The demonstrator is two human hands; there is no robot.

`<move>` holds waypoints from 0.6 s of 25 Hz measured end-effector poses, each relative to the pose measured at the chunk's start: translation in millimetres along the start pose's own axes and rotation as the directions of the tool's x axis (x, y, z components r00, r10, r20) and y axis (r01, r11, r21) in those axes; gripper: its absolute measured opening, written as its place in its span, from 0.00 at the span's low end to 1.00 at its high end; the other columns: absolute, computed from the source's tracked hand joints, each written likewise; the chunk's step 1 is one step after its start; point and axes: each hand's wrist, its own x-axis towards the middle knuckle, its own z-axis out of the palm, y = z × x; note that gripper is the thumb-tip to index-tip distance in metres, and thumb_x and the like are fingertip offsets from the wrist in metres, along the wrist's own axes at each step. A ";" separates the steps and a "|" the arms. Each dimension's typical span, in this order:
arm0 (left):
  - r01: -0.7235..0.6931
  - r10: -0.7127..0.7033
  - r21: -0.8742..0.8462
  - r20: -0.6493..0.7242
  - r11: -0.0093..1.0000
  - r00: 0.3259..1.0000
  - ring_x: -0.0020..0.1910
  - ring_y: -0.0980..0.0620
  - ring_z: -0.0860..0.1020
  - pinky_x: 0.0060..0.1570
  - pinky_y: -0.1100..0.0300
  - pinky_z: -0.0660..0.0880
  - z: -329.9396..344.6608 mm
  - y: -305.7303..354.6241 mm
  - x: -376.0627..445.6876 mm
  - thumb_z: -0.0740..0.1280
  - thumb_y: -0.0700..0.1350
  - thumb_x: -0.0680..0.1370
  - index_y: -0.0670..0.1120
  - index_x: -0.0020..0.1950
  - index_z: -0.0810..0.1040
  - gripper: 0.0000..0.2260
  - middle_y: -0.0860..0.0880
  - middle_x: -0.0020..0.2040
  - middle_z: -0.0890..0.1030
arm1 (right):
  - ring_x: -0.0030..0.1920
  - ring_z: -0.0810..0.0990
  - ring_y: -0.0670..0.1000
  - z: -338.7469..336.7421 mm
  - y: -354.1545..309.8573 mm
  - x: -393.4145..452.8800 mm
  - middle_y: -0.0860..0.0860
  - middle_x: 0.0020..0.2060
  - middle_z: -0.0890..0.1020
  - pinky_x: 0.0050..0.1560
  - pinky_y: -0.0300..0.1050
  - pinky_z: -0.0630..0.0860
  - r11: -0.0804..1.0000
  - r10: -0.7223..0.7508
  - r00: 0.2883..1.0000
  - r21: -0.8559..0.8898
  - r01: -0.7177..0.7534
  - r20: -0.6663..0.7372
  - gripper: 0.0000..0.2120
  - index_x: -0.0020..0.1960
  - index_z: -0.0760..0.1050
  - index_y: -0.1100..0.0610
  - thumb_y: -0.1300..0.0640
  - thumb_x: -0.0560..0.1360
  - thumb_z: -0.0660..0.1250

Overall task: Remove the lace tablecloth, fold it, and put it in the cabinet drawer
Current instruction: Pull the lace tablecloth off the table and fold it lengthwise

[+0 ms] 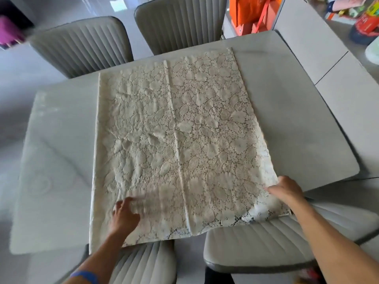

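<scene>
Step in hand, by my read: the fold. The cloth is already off its spread and lies doubled as a long rectangle across the middle of the worktop, running from far edge to near edge, w/ its near end hanging a bit over the near edge above the chairs. A crease line runs lengthwise down the centre; the left side shows a neat folded hem, the right side is wavier.

Hands: left hand lies palm-down on the cloth near its near-left part, fingers spread & loosely curled, pressing or smoothing — blurred, so can't tell if it pinches any fabric. Right hand sits at the near-right corner of the cloth, by the worktop's near edge, fingers bent onto the lace edge; looks like a light grip on that corner, but the pinch itself isn't clear. The two hands are well apart, one on each near side.

Next move prob calls for: both near corners firmly gripped, then carried toward the far end to halve the length, keeping edges lined up. Lace is limp & holey, so it may snag or slide out of square.

Drawer/cabinet: not in view.
</scene>
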 end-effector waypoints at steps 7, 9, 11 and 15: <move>0.135 -0.133 -0.066 0.038 0.989 0.990 0.66 0.36 0.67 0.63 0.44 0.69 -1.9 -54.2 -15.1 0.67 0.40 0.71 0.51 0.70 0.66 0.29 0.42 0.71 0.65 | 0.48 0.81 0.59 4.2 -11.3 -41.0 0.54 0.47 0.83 0.41 0.48 0.74 0.972 -0.206 0.974 -0.134 0.193 -0.090 0.16 0.51 0.76 0.56 0.49 0.67 0.67; 0.251 -0.252 -0.106 0.001 0.962 0.968 0.69 0.37 0.66 0.65 0.43 0.68 -3.4 -71.7 -16.9 0.68 0.43 0.72 0.48 0.73 0.62 0.31 0.41 0.71 0.65 | 0.52 0.81 0.58 12.2 -15.1 -51.0 0.53 0.51 0.82 0.47 0.46 0.73 0.911 -0.172 0.985 -0.384 0.150 -0.023 0.16 0.56 0.74 0.56 0.52 0.70 0.65; 0.346 -0.353 -0.166 -0.014 0.924 0.936 0.70 0.37 0.64 0.67 0.41 0.66 -5.7 -86.4 -13.9 0.71 0.46 0.72 0.44 0.75 0.58 0.35 0.40 0.71 0.64 | 0.52 0.81 0.58 21.1 -29.7 -63.9 0.55 0.53 0.83 0.49 0.47 0.72 0.858 -0.288 0.954 -0.464 0.220 -0.082 0.13 0.55 0.74 0.56 0.53 0.72 0.63; 0.458 -0.489 -0.344 -0.003 0.820 0.872 0.61 0.35 0.71 0.61 0.42 0.70 -6.7 -122.6 -10.1 0.72 0.46 0.70 0.39 0.65 0.66 0.28 0.37 0.63 0.70 | 0.50 0.82 0.60 44.2 -85.8 -108.1 0.59 0.55 0.83 0.44 0.47 0.73 0.873 -0.456 0.867 -0.292 0.391 -0.199 0.20 0.67 0.71 0.57 0.55 0.76 0.60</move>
